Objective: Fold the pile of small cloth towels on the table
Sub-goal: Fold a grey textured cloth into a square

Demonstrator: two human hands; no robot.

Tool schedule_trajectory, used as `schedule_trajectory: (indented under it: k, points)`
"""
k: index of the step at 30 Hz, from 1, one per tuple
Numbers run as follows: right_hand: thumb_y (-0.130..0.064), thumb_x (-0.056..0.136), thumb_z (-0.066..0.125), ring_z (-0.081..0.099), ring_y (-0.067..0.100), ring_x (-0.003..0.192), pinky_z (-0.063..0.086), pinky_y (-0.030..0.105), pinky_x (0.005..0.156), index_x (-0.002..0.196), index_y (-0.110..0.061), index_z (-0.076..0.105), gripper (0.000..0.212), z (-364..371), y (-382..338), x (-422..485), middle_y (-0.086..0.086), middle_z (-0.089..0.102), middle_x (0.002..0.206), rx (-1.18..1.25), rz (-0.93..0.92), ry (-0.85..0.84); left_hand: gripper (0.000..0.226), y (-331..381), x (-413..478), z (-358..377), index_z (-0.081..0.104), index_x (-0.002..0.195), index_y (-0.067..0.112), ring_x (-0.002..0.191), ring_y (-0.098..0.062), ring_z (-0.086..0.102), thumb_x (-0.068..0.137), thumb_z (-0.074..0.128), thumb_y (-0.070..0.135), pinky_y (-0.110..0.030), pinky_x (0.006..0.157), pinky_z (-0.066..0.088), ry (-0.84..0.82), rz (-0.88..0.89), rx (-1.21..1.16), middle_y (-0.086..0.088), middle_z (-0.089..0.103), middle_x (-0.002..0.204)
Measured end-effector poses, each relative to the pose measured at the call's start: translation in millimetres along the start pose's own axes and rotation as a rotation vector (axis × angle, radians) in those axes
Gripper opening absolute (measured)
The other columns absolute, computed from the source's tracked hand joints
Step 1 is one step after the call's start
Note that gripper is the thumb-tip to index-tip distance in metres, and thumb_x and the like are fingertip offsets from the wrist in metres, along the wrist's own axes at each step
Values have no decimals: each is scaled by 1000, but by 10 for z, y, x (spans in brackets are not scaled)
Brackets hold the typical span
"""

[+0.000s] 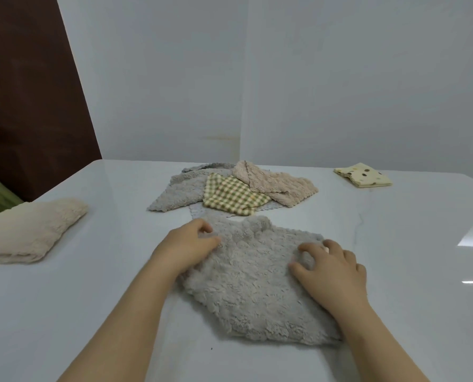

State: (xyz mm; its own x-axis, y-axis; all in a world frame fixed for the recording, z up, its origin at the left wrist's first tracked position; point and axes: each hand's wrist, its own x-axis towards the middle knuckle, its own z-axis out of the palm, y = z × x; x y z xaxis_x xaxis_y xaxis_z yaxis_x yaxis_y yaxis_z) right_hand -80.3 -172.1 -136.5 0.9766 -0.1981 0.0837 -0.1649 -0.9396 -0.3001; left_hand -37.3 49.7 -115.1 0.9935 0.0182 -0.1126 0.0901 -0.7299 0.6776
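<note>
A fluffy grey towel [253, 282] lies on the white table [114, 271] in front of me, its far edge rumpled. My left hand [187, 246] pinches its far left corner between thumb and curled fingers. My right hand [331, 267] rests on its right side with fingers curled into the pile, gripping the fabric. Behind it sits the pile: a grey towel [177, 194], a green checked towel [231, 195], a beige towel [276, 184] and a light blue-grey one [195, 213] underneath.
A folded cream fluffy towel [28, 231] lies at the left. A folded yellow towel with brown spots [363, 175] lies at the far right. Grey walls stand behind the table, with a dark brown panel [28, 92] at the left.
</note>
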Motion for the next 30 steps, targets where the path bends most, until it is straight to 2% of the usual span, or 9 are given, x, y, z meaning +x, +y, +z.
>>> schedule_trajectory:
  k: [4,9,13,15,17,19,24,27,30]
  points:
    - [-43,89,44,34,24,125,29,35,101,129,-38,44,40,-39,-12,-26,-1,41,137,-36,-72,-93,20,11,-78,-112,59,101,26,74,-15,55,84,66,23,-32,77,48,-292,47,-80,-1,58,89]
    - [-16,91,47,45,19,114,36,22,90,119,-21,59,30,57,-17,14,0,53,120,139,-250,-59,13,58,-120,-195,64,86,23,57,-15,48,85,63,10,-23,48,40,-203,132,-106,0,57,83]
    - [1,86,52,47,27,115,26,16,90,111,-9,65,30,35,-37,28,8,56,120,294,-302,305,16,142,-99,-213,63,86,28,86,-20,61,86,61,12,-37,77,53,123,242,-374,8,60,105]
    - [-3,89,52,34,26,131,20,16,101,129,-12,52,41,-21,-64,14,8,38,143,377,-262,371,31,132,-58,-166,54,112,35,111,-20,54,87,61,18,-42,97,47,155,251,-451,4,50,128]
    - [-15,91,50,16,22,140,17,26,110,142,-21,31,55,-44,-53,1,5,9,156,353,-184,259,71,59,-16,-90,22,142,36,133,-21,34,85,64,31,-40,111,30,83,210,-311,1,25,149]
    - [-27,92,47,9,23,142,15,35,112,145,-28,21,58,-56,-21,-7,3,-2,157,201,-84,161,88,-18,7,-62,7,146,33,137,-24,28,81,66,40,-40,111,27,-34,115,-154,-3,18,152]
    - [-45,80,56,36,20,119,29,33,94,104,-35,51,27,-167,27,-9,-4,46,119,297,-107,27,72,-97,-56,-217,32,136,36,118,-14,40,77,72,36,-24,97,35,-335,56,-26,-3,32,143]
    - [-69,49,56,42,7,104,36,26,87,84,-43,49,44,-252,7,-56,-16,45,101,396,-331,-246,61,-96,-125,-311,45,115,46,116,-11,34,68,81,36,-24,97,36,-406,105,78,5,26,140]
    - [-63,44,65,37,2,102,34,22,88,85,-50,46,47,-210,-67,-122,-20,40,103,226,-466,-458,55,-37,-160,-320,48,101,50,125,-9,21,62,84,35,-30,109,26,-416,211,209,13,22,133]
